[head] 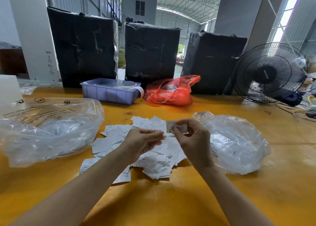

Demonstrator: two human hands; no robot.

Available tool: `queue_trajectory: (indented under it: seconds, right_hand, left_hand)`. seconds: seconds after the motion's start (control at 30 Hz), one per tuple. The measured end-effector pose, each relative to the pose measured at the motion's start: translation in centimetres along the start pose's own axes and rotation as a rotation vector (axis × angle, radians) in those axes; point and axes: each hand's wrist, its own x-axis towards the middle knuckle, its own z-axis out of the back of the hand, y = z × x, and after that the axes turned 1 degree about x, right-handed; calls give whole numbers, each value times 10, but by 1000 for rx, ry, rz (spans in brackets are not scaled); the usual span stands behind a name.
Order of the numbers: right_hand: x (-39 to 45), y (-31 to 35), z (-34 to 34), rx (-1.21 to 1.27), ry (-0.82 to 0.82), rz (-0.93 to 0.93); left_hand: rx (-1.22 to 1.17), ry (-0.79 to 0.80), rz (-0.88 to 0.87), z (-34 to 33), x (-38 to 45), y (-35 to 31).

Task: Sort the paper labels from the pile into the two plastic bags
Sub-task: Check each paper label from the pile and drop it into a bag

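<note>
Looking down, we see the yellow counter (171,200) stretching wide, three black-wrapped bales (150,51) lined up along its far edge and a black fan (269,73) at far right. Nearer, a big clear bag (42,131) slumps on the left, a smaller clear bag (237,143) on the right, with the pile of paper labels (153,164) scattered between them. Behind sit a lilac tray (109,93) and a red bag (171,92). Above the pile, our right hand (193,140) has its fingers clamped on one label (171,127) marked XS, held upright. Our left hand (142,141) hovers just beside it, fingers curled together with the tips touching; we can't tell if they pinch anything.
</note>
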Motion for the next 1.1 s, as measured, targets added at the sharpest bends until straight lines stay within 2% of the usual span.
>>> queue_trajectory:
  seconds: [0.43,0.7,1.1]
  right_hand:
    - [-3,1,-1,-37,6,62]
    - [-2,2,0,15,-28,35]
    - [-3,1,-2,-75,15,102]
  left_hand:
    - [3,16,11,-3,-2,0]
    - [2,9,18,-3,-2,0]
    - [20,24,4,-2,-2,1]
